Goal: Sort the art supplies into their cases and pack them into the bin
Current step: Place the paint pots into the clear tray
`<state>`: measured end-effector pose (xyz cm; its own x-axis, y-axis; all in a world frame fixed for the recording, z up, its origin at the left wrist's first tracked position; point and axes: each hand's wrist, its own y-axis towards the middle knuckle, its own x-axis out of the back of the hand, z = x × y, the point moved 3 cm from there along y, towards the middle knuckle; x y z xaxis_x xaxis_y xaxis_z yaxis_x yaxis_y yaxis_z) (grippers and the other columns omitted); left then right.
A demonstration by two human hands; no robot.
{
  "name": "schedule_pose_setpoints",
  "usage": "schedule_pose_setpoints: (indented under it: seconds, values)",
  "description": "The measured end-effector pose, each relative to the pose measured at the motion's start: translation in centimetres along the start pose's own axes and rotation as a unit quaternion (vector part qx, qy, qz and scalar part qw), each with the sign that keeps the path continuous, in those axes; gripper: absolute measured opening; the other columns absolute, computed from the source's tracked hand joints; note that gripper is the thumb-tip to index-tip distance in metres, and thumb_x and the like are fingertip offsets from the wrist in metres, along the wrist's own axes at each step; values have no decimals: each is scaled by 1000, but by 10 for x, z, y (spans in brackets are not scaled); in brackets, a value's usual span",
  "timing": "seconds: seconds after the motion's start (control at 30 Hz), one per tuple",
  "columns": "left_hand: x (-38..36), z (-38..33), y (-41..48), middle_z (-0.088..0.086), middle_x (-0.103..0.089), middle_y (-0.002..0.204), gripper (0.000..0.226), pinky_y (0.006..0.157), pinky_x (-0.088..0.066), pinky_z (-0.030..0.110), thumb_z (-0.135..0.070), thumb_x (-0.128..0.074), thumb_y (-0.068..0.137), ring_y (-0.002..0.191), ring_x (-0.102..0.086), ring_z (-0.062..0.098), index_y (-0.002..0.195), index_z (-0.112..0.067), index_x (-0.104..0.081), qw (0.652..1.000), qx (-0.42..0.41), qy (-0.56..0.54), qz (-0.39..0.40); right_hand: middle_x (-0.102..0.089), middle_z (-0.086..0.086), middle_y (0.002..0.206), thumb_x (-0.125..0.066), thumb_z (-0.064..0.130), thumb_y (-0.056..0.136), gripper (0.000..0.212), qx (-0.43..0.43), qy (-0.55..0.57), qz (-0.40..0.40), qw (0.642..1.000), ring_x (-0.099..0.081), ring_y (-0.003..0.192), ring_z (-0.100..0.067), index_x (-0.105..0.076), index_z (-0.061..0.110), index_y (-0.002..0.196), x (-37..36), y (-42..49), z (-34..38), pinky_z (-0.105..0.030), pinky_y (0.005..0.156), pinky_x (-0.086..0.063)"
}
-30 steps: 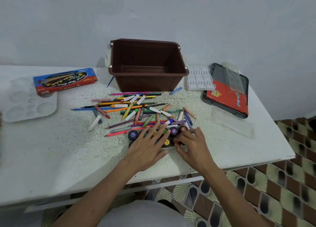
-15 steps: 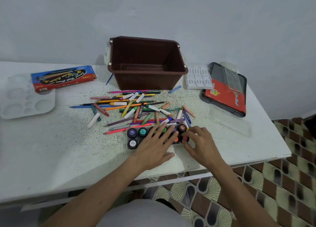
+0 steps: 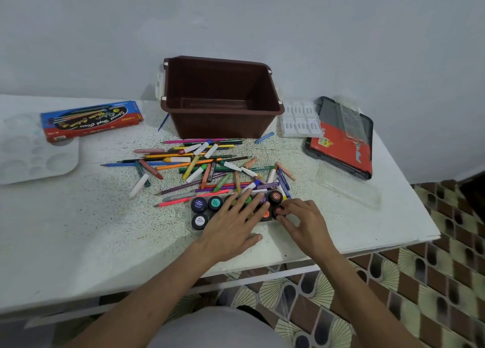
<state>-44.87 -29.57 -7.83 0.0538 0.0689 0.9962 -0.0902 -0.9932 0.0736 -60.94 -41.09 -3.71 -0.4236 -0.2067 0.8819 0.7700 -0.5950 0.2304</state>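
A set of small black paint pots [image 3: 207, 210] sits in two rows near the table's front. My left hand [image 3: 235, 225] lies flat on the middle pots, fingers spread, hiding several. My right hand [image 3: 301, 223] pinches the red-lidded pot [image 3: 278, 211] at the set's right end. Behind them lies a loose heap of coloured pencils, crayons and markers [image 3: 204, 164]. The empty brown bin [image 3: 220, 98] stands at the back.
A blue and red pencil box [image 3: 90, 120] and a white palette [image 3: 34, 153] lie at the left. At the right are a white insert tray [image 3: 300, 119], a red and black case [image 3: 341, 145] and a clear plastic lid [image 3: 346, 187]. The table edge is close on the right.
The paint pot set has slid away from me toward the pencil heap under both hands. My right hand has shifted to the set's right end.
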Motion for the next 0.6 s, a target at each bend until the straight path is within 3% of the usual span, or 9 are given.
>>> schedule_pose_setpoints:
  seconds: [0.17, 0.37, 0.6]
  values:
    - [1, 0, 0, 9, -12, 164, 73, 120, -20, 52, -58, -32, 100, 151, -7, 33, 157, -16, -13, 1000, 3, 5, -3, -65, 4, 101, -71, 17, 88, 3, -2, 14, 7, 1000, -55, 87, -15, -70, 16, 90, 2, 3, 1, -35, 76, -43]
    - [0, 1, 1, 8, -11, 164, 72, 119, -11, 50, -58, -27, 100, 151, -5, 32, 157, -17, -12, 1000, 0, 8, 3, -62, 1, 98, -68, 12, 88, 15, -24, 0, -15, 1000, -55, 86, -21, -67, 17, 102, 4, 21, 4, -34, 74, -44]
    - [0, 1, 0, 8, -9, 164, 72, 121, -16, 51, -59, -24, 101, 151, -2, 31, 157, -17, -12, 1000, 1, 3, 3, -61, -1, 96, -70, 10, 84, 12, -31, -30, 28, 999, -55, 86, -27, -69, 16, 94, 0, 34, -1, -34, 73, -40]
